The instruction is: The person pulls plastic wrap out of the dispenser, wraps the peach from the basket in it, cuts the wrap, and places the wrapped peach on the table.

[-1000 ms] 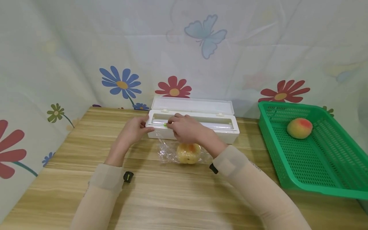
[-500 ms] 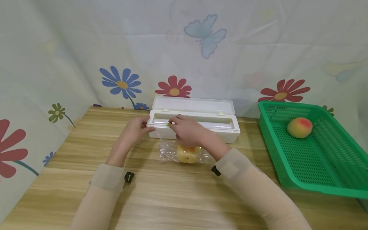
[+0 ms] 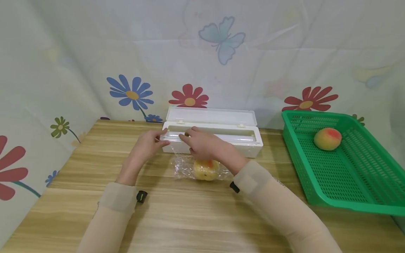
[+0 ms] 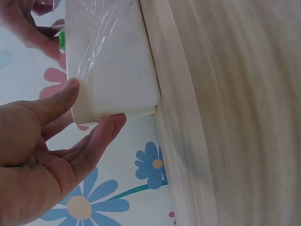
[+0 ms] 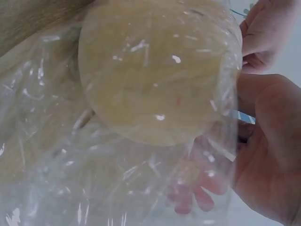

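Only the left wrist view clearly shows the green piece [image 4: 62, 40] at my right hand [image 3: 205, 144]; whether pinched, I can't tell. My left hand [image 3: 144, 146] grips the white box [image 3: 243, 149]; the peach [image 3: 205, 171] lies just below my right.

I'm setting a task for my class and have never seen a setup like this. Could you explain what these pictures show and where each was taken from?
There is no machine here: one person works with two bare hands, wearing a camera on the head and one on each wrist. The wide picture, from the head, looks down on a wood-grain table. On it stand a white cling film dispenser, its lid open, and a green basket holding a bare peach. In front of the dispenser sits a film-covered peach.

The left wrist's picture shows the left hand pinching the dispenser's end. The right hand has its fingers at a small green piece by the dispenser's edge; whether they grip it, I cannot tell.

The right wrist's picture shows the film-covered peach close up.
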`<state>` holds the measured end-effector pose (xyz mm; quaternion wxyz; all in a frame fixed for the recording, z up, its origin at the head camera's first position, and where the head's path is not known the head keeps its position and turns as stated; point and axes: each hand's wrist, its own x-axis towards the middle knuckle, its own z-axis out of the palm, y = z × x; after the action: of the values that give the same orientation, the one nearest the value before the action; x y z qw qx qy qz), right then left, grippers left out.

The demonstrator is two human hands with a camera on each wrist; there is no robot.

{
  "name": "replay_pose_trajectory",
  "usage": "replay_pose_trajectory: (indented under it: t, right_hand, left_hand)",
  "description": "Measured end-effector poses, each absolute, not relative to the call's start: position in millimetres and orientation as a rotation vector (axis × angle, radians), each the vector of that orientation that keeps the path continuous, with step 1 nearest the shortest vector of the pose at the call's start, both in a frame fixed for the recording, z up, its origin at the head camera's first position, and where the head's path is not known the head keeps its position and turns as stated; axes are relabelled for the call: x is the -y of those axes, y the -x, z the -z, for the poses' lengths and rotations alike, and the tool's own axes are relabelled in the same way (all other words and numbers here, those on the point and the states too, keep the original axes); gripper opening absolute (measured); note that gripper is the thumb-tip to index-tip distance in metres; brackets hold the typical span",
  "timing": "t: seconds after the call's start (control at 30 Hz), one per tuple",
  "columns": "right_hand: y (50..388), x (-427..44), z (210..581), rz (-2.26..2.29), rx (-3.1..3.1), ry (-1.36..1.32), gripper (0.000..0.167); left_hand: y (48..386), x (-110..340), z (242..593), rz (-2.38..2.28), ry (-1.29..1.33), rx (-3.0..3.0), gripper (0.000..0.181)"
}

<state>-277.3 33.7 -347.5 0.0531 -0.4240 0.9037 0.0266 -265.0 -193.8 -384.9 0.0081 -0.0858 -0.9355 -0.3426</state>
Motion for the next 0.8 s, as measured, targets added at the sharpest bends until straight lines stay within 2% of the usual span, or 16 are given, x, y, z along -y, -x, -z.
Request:
replay_pose_trajectory:
  t: [0.17,0.8]
  right_hand:
    - [274,-34,353,-0.293,-2.8,1.338,0.053]
    - [255,-59,353,-0.416,-2.908,1.24,0.049]
  left_hand:
    - [265,192,385,1.051,0.298,2.924,0.056]
    - [265,190,387,1.01,0.3,2.914,0.056]
